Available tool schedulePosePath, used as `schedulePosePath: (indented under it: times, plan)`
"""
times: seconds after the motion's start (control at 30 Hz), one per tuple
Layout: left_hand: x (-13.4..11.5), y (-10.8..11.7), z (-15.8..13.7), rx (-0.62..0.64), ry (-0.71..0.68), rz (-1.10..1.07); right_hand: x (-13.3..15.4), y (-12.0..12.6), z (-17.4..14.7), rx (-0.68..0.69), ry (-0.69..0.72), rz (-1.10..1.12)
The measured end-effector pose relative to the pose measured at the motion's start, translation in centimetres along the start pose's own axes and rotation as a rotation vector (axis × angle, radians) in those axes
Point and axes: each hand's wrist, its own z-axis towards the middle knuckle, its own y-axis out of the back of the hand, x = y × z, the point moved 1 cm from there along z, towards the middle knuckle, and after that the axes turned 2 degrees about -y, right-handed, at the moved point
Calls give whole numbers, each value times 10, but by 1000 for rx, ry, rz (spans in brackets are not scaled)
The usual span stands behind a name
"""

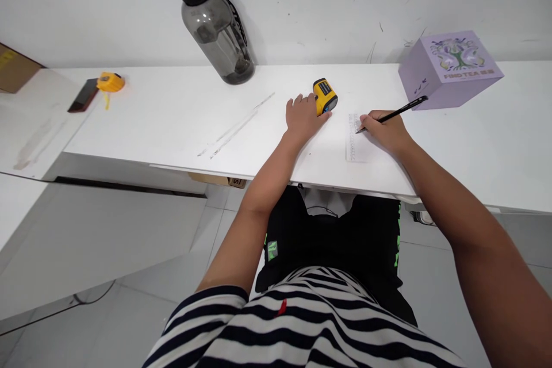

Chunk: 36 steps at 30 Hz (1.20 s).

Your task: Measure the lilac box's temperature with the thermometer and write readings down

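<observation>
"White table [164, 121] against a scuffed wall [129, 0], with a bottle [219, 40] and a lilac box [452, 77] at the back. Where are the person's hands?"

"Both over the near part. The right hand [390, 131] pinches a black pen [405, 107], its tip at the upper part of a small paper [351, 144]."

"And the left hand [301, 121]?"

"Its thumb and forefinger close on a yellow-and-black device [325, 95] resting on the table, the other fingers spread loosely. How firmly it grips can't be told."

"Where does the paper lie exactly?"

"Flat between the two hands, nearer the right. Marks run along it, too small to read."

"So which step is this?"

"Writing, by the look of it. The tip seems to touch the paper, though a tiny gap would be hard to spot."

"What would another stroke call for?"

"Light pressure and a still sheet, probably, since the left hand isn't pinning it."
</observation>
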Motion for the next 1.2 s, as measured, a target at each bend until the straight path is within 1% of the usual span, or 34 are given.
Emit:
schedulePosePath:
  times: [0.3,0.53,0.7,0.83,1.03,1.2]
  plan:
    - [-1,2,-2,14,8,5,3,2,0,10,-70,4]
    - [-1,2,-1,4,4,-3,2,2,1,-12,-42,-32]
    - [-1,2,-1,14,5,-11,-4,2,1,-53,-25,-44]
    - [0,2,-1,27,3,-29,-6,1,2,-43,4,-32]
    - [1,0,0,4,12,-7,0,1,0,-59,-34,-61]
    - [2,0,0,27,3,-7,2,1,-1,-49,-50,-75]
